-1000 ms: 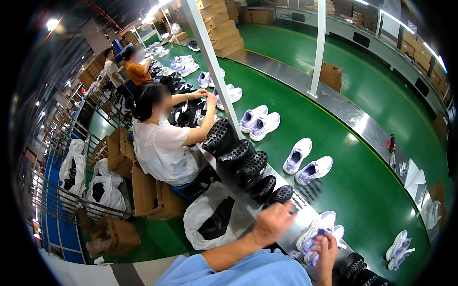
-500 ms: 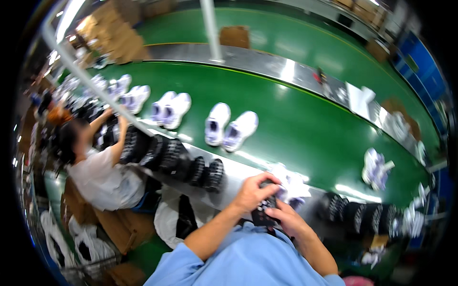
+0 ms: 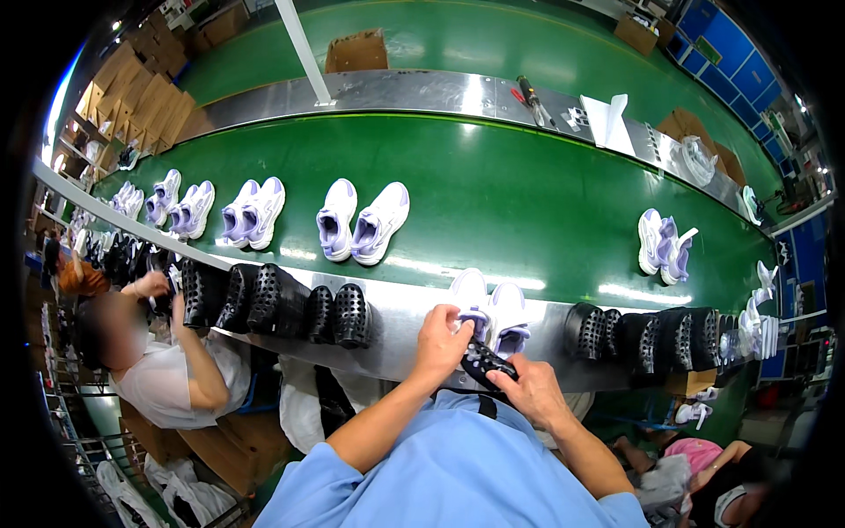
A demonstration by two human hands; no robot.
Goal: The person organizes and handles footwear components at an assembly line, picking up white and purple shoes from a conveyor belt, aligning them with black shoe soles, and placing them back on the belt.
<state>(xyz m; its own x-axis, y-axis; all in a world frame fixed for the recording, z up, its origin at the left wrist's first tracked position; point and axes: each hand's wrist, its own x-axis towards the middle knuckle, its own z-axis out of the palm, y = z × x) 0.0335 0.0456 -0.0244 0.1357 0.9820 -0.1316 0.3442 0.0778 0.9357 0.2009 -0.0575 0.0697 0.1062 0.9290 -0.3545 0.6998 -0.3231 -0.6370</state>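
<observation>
Between both hands, low in front of my body, is a black perforated plastic shoe tree (image 3: 481,360). My left hand (image 3: 440,341) is closed on its upper end, beside a sneaker's opening. Closed around the lower end is my right hand (image 3: 530,387). Just beyond them a pair of white and lavender sneakers (image 3: 508,308) stands with openings toward me. The left shoe is partly hidden by my left hand; whether the shoe tree's tip touches it I cannot tell.
Black shoe trees stand in rows on the metal ledge, left (image 3: 264,297) and right (image 3: 647,339). More sneaker pairs rest on the green conveyor (image 3: 510,194). A co-worker (image 3: 176,370) sits at left; another person (image 3: 704,484) is at lower right. A tool (image 3: 531,95) lies across the belt.
The view has turned, so the belt's shoes appear farther left. The shoe tree has tilted from upright to slanting, and my left hand has shifted up to the sneaker's opening.
</observation>
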